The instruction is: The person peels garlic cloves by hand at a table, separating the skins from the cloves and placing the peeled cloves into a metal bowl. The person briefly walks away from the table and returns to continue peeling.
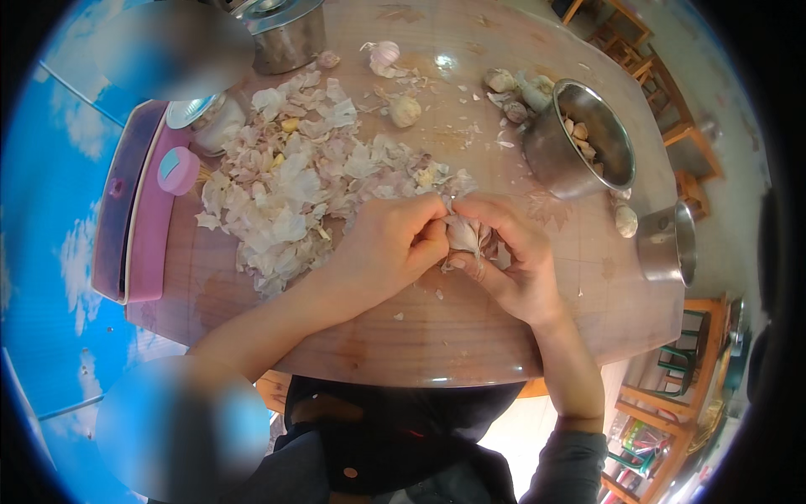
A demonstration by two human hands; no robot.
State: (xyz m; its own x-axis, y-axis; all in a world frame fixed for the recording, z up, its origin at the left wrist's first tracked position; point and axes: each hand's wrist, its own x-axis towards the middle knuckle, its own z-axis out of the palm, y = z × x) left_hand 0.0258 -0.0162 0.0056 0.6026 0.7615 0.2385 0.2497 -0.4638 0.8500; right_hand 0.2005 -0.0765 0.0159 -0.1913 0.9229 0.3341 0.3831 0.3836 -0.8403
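Note:
Above the near half of the table, my right hand point(526, 258) holds a garlic bulb point(465, 234) between its thumb and fingers. The bulb's papery skin is partly loose. My left hand point(390, 246) is curled, its thumb and forefinger pinched against the bulb's left side; what exactly lies between those fingertips is hidden. Just beyond and to the left of my hands spreads a large heap of garlic skins point(296, 183). To the right, a deep metal bowl point(548, 160) leans towards the right in view, with several garlic cloves point(580, 133) inside.
Whole garlic bulbs point(403, 111) lie beyond the heap, and others point(535, 91) lie against the bowl. A metal cup point(655, 249) stands near the table's right edge. Along the left are a pink box point(148, 233), a toothpick holder point(179, 171) and a glass jar point(220, 126). A lidded metal pot point(289, 41) stands farther back.

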